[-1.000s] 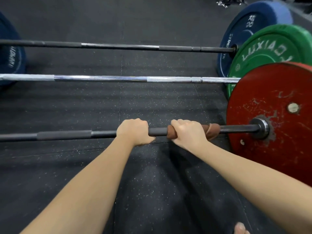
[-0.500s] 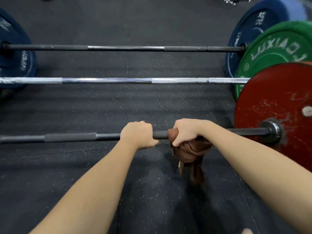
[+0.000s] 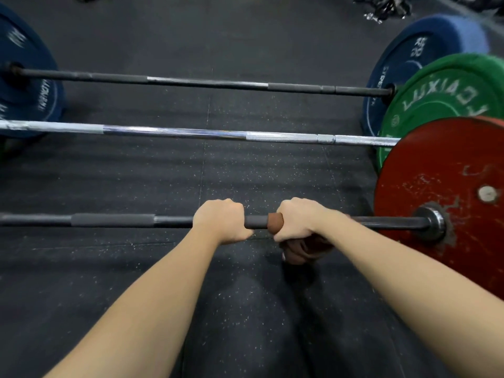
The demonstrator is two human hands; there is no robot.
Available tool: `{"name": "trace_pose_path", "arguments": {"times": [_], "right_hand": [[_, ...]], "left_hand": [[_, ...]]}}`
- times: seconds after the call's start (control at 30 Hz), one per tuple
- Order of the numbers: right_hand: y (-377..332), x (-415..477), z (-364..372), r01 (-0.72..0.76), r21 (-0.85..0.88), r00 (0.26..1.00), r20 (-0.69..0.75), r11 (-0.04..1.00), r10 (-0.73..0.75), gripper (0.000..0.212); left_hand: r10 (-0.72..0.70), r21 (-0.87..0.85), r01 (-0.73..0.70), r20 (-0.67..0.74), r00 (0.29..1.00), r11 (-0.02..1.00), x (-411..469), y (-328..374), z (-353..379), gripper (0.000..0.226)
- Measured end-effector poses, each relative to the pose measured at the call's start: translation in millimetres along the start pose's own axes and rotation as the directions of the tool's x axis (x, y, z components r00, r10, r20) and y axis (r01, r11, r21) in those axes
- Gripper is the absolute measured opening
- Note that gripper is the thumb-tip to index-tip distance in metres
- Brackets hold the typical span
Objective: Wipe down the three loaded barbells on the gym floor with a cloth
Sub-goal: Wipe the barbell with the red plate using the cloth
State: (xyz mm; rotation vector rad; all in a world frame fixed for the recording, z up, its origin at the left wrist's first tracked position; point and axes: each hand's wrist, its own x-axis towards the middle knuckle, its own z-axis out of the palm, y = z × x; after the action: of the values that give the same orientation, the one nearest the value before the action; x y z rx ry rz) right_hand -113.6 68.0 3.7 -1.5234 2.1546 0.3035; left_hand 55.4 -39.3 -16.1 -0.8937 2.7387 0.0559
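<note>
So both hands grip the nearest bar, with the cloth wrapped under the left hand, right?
Not quite. The head view shows the brown cloth wrapped under the right hand, not the left hand; both hands do grip the nearest bar.

Black rubber floor (image 3: 136,173), flecked with white, fills the frame, with a seam down its middle. At the upper right edge lies a dark metal tangle (image 3: 387,8), too blurred to identify.

On floor (image 3: 136,282), nearest barbell (image 3: 114,220) in front, middle barbell (image 3: 174,131) behind it, far barbell (image 3: 207,83) beyond that
</note>
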Motion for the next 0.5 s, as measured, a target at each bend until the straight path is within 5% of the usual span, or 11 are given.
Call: {"name": "trace_pose_path", "arguments": {"times": [0.13,0.23,0.33,0.5], "right_hand": [[3.4,20.3,-20.2,-0.086,0.231,0.89,0.454,0.969,-0.029,0.035],[4.9,27.7,-24.8,-0.148,0.291,0.81,0.585,0.945,-0.053,0.043],[4.5,25.0,-21.5,-0.053,0.246,0.893,0.445,0.968,-0.065,0.04],[-4.2,0.0,0.8,0.056,-0.016,0.994,-0.095,0.998,-0.057,0.029]], "left_hand": [[0.014,0.029,-0.013,-0.027,1.0,0.999,1.2,0.7,4.3,0.036],[0.016,0.041,-0.015,-0.037,0.999,0.999,2.9,0.1,4.7,0.037],[0.01,0.036,-0.009,-0.041,0.999,0.999,3.7,0.3,3.5,0.038],[0.012,0.004,-0.012,-0.067,0.998,1.0,3.0,0.0,0.4,0.031]]}}
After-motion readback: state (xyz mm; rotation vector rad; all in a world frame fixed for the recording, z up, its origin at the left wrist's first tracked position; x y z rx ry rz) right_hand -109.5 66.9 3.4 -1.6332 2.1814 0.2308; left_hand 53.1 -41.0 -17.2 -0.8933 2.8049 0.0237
